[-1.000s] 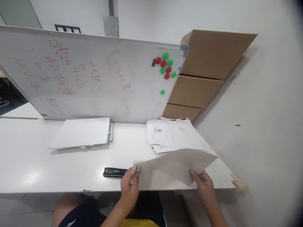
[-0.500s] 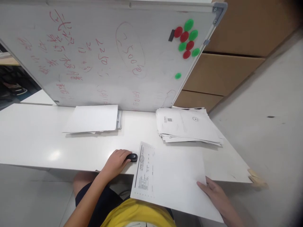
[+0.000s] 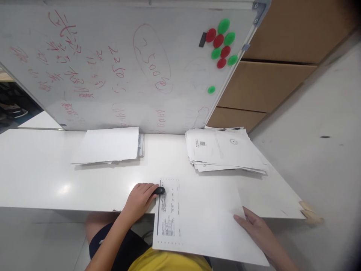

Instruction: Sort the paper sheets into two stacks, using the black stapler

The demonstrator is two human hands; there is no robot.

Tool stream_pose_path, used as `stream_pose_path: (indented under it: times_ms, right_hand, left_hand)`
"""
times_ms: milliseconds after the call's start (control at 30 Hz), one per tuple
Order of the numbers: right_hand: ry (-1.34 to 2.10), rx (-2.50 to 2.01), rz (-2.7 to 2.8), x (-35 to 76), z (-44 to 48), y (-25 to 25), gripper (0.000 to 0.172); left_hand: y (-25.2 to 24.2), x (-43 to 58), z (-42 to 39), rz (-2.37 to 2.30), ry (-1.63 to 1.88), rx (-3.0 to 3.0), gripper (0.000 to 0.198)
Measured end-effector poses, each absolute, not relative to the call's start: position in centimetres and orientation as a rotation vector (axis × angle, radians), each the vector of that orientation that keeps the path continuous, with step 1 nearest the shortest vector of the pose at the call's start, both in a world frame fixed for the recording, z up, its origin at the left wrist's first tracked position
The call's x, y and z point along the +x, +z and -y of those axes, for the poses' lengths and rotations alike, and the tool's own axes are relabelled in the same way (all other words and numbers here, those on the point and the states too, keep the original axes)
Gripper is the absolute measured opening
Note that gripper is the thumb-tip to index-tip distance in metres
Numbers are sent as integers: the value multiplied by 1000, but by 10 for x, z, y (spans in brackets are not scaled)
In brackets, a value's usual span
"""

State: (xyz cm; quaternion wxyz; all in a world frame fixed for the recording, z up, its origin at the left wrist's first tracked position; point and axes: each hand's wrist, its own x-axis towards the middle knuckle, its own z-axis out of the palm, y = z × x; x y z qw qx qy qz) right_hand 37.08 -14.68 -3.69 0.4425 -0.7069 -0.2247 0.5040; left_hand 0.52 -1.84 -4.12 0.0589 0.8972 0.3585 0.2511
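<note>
A small black stapler [image 3: 160,191] is gripped in my left hand [image 3: 140,199] near the table's front edge. Its rounded head overlaps the upper left edge of the white sheets of paper [image 3: 207,214]. Print and a round stamp run along the left side of the top page; the rest of it is blank. At the right edge of the sheets, my right hand [image 3: 254,227] pinches them with the thumb on top and the fingers mostly underneath. The lower part of the paper hangs over the table edge above my lap.
A stack of printed papers [image 3: 222,148] lies at the back right of the white table [image 3: 42,173]. Another paper pile [image 3: 109,145] sits back left. Behind them stands a whiteboard [image 3: 180,49] with red writing and several magnets. Cardboard boxes [image 3: 242,84] are beyond it.
The sheets have shifted left and slightly down in view, so their left edge now meets the stapler head. Both hands keep their hold.
</note>
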Motion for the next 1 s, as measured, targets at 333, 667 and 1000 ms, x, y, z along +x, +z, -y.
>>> stream_pose_path:
  times_ms: [333, 667, 1000]
  right_hand:
    - [1300, -1775, 778, 372, 136, -29, 49]
    - [798, -1861, 836, 458, 88, 22, 46]
    - [4, -2413, 1448, 514, -55, -3, 46]
  left_hand:
    - [-42, 12, 26, -1182, 808, 2845, 27]
    - [-51, 0, 20, -1151, 877, 2841, 42]
    - [-21, -117, -104, -1762, 596, 2867, 55]
